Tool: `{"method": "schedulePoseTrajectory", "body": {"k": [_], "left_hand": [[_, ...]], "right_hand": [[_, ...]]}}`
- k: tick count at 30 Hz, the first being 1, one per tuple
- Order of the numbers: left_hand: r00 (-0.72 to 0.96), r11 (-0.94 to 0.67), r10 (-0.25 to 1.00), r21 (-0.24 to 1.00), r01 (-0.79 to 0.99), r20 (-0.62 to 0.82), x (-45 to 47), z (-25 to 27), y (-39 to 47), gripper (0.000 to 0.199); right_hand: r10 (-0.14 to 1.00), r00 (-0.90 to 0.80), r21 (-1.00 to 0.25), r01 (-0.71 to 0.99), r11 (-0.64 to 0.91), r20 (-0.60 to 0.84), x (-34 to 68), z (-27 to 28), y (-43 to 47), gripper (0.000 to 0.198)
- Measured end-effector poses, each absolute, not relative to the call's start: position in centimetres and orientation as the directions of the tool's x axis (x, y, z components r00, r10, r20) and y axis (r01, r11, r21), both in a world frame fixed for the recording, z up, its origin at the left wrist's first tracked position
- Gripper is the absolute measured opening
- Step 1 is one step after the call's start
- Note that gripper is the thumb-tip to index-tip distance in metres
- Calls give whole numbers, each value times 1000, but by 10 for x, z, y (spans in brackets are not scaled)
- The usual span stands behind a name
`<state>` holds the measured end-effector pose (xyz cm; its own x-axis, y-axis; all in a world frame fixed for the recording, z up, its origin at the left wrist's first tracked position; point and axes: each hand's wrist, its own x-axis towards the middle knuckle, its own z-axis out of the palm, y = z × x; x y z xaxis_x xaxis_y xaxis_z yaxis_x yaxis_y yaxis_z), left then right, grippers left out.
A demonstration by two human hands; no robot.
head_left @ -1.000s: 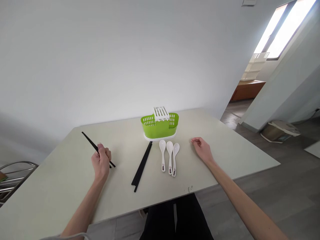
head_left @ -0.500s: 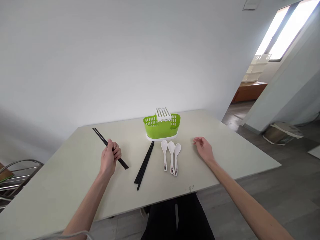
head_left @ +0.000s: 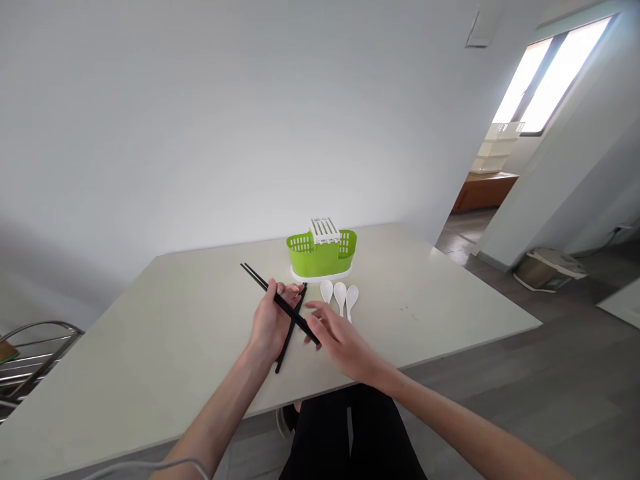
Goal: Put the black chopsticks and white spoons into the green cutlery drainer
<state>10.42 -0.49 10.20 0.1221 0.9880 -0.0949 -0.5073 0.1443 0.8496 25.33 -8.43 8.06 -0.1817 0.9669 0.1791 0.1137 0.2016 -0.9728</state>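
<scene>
Bright daylight from the window (head_left: 550, 73) (blown out), wide-angle warping at edges.

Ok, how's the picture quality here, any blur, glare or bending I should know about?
Head view: the right hand is motion-blurred, while the left hand holding black chopsticks is sharper; the window at upper right is blown out white; the wide lens bends the table edges and walls; light is soft, shadows faint.

spoons (head_left: 340, 295) – handles hidden behind right hand (head_left: 340, 340) | right hand – blurred | chair (head_left: 30, 360) – cut off at left edge
</scene>
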Motion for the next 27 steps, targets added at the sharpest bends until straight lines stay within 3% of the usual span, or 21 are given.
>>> {"method": "schedulePoseTrajectory", "body": {"k": [2, 5, 8, 13, 16, 27], "left_hand": [[132, 126, 989, 862, -492, -69, 110, 99, -9, 50], [185, 153, 980, 879, -452, -75, 111, 96, -14, 52], [269, 159, 960, 943, -294, -78, 102, 99, -16, 53], [384, 133, 914, 991, 27, -133, 78, 111, -14, 56], [443, 101, 890, 994, 26, -103, 72, 115, -13, 58], [361, 48, 931, 999, 15, -50, 80, 112, -10, 54]], "right_hand": [[959, -281, -1000, -12, 19, 22, 248, 83, -85, 47], [962, -266, -986, -134, -98, -60, 249, 83, -84, 49], [982, -183, -987, -140, -81, -54, 256, 80, -86, 51], [992, -127, -1000, 27, -4, -8, 271, 72, -91, 59], [991, -128, -999, 34, 29, 24, 276, 70, -92, 61], [985, -160, -995, 51, 80, 71, 284, 75, -88, 56]]}}
